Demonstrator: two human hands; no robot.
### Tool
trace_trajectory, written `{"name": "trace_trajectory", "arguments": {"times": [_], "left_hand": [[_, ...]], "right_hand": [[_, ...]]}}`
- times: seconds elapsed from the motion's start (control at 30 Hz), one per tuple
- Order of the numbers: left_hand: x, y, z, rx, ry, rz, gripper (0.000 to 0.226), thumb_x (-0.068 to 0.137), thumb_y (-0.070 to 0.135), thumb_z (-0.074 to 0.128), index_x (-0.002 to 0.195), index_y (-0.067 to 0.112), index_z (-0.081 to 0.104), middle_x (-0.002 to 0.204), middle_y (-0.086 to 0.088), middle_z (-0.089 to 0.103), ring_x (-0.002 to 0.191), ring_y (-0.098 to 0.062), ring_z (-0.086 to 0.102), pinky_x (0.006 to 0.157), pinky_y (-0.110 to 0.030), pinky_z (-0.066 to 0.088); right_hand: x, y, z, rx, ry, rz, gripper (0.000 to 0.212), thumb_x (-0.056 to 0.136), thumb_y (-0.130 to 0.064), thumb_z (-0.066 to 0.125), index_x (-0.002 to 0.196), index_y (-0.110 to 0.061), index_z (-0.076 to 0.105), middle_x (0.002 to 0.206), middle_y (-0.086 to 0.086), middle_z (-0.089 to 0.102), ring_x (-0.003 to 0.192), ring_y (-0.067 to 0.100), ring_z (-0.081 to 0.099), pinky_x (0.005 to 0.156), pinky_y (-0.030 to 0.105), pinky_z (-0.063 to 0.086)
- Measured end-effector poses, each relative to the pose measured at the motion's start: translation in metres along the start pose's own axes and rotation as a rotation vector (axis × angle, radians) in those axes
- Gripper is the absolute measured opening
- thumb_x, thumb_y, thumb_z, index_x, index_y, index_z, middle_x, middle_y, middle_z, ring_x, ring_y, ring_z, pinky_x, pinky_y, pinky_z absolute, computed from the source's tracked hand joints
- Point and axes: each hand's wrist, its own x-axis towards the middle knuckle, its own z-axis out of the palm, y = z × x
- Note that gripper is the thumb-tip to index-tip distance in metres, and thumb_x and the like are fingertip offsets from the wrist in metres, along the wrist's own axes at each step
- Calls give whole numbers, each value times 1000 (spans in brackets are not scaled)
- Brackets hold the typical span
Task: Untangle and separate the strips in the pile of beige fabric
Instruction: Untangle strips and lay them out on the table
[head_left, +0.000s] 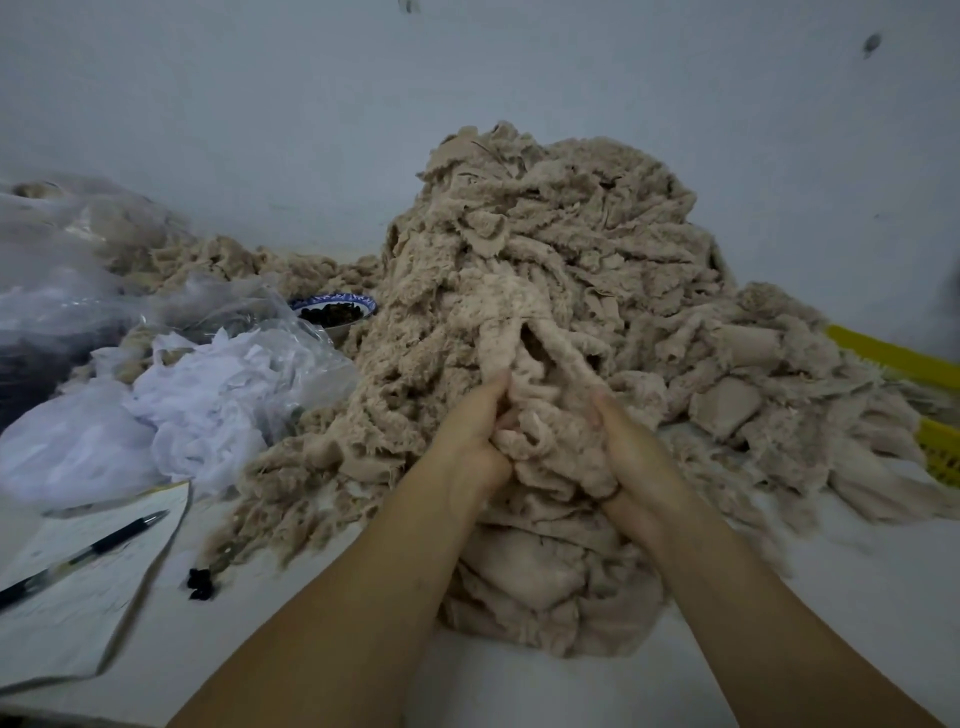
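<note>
Left hand (470, 431) and right hand (631, 447) each clutch soft, light, fraying strips (545, 441) gathered at the beige fabric pile's (545, 249) near edge.

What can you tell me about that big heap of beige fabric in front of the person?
The beige fabric pile is a tall, tangled mound of soft, fuzzy strips with frayed edges, spilling across the white table. The left hand and right hand each grip a bunch at its near side. A yellow crate sits at its right edge, a patterned bowl at its left.
</note>
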Motion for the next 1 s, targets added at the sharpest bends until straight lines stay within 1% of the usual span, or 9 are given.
{"name": "trace_trajectory", "arguments": {"times": [0.1, 0.23, 0.37, 0.47, 0.57, 0.63, 0.7, 0.87, 1.0], "left_hand": [[3, 6, -10, -179, 44, 29, 33, 101, 18, 51, 71, 8, 61, 38, -1, 43, 27, -8, 32, 35, -20, 40], [4, 38, -50, -341, 94, 124, 38, 91, 5, 47, 59, 3, 67, 61, -13, 65, 51, -23, 63, 52, -31, 54], [11, 54, -60, -327, 113, 182, 28, 98, 31, 56, 104, 9, 73, 104, -15, 73, 102, -31, 68, 89, -50, 55], [9, 45, -50, -288, 18, 157, 34, 96, 45, 58, 101, 13, 70, 68, -9, 68, 62, -24, 69, 59, -38, 59], [6, 37, -52, -237, -192, 127, 38, 92, 46, 60, 113, 15, 69, 69, -1, 61, 52, -14, 56, 61, -24, 52], [1, 30, -50, -211, -381, 110, 35, 90, 39, 62, 115, 15, 64, 59, 1, 58, 39, -7, 43, 44, -16, 43], [-5, 24, -45, -187, -506, 105, 34, 90, 31, 62, 121, 18, 55, 58, 2, 57, 33, -3, 31, 34, -13, 27], [-10, 18, -35, -187, -522, 99, 33, 91, 23, 61, 121, 11, 67, 83, -4, 64, 50, -8, 49, 62, -13, 47], [-13, 5, -27, -122, -618, 92, 27, 92, 28, 56, 107, 10, 69, 108, -12, 73, 35, -4, 47, 32, -15, 36]], "right_hand": [[1, -7, -3, 232, 76, 80, 42, 103, -41, 48, 125, -11, 66, 117, 16, 71, 99, 31, 72, 75, 42, 62], [4, -15, -9, 333, 117, 81, 37, 102, -38, 50, 114, -6, 65, 97, 12, 75, 73, 27, 75, 56, 34, 60], [10, -18, -18, 328, 81, 73, 43, 100, -47, 52, 108, -9, 70, 93, 12, 77, 77, 27, 76, 63, 37, 60], [8, -17, -15, 274, 49, 82, 36, 95, -43, 60, 88, -14, 80, 90, 11, 77, 78, 28, 76, 67, 42, 60], [8, -25, -22, 369, 3, 67, 36, 95, -31, 61, 66, -16, 74, 66, 3, 72, 56, 16, 71, 51, 29, 56], [12, -37, -29, 616, -16, -2, 23, 101, -29, 54, 93, -13, 69, 68, 2, 70, 54, 11, 68, 48, 21, 53], [19, -45, -36, 745, -27, -79, 43, 103, -38, 48, 132, -7, 54, 108, 11, 70, 86, 17, 74, 67, 26, 58], [10, -19, -15, 96, -235, -98, 53, 99, -54, 46, 138, -18, 52, 133, 5, 64, 115, 17, 65, 91, 32, 50], [-7, 14, 30, -256, -475, -133, 50, 82, -71, 57, 113, -35, 72, 120, -1, 72, 116, 14, 65, 101, 41, 49]]}}
